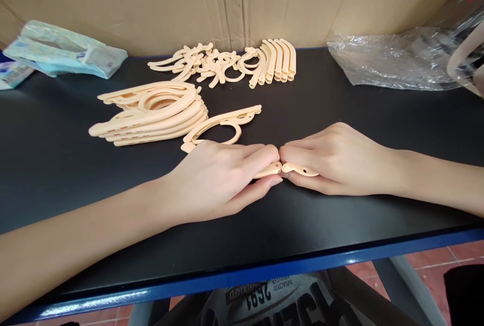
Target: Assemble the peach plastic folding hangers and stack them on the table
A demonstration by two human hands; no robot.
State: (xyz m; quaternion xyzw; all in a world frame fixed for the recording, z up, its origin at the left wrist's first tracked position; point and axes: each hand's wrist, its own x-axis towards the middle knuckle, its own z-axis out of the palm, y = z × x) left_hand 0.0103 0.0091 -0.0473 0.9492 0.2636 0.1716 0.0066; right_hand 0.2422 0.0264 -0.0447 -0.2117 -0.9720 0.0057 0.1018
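- Spread under both hands: a black table, smooth and slightly shiny, edged in front by a blue rim.
- Closed narrowly in the left hand, between thumb and fingers: the left piece, cream, mostly hidden.
- Pinched just as narrowly in the right hand: the right piece, cream, marked by a dark hole.
- Held end to end above the table near the front, fingertips meeting; too close to tell touching from nearly touching at the tips.
- Lying just beyond the left hand: a single hanger, partly hidden.
- Piled left of it: a stack of cream hangers.
- Scattered farther back: small parts; lined up to the right of them, curved bars.
- At the back left, a pale blue pack; at the back right, crumpled clear plastic.
- Behind everything, brown cardboard, creased upright near the middle.
- Below the rim, printed grey cloth, grey legs and red floor tiles.
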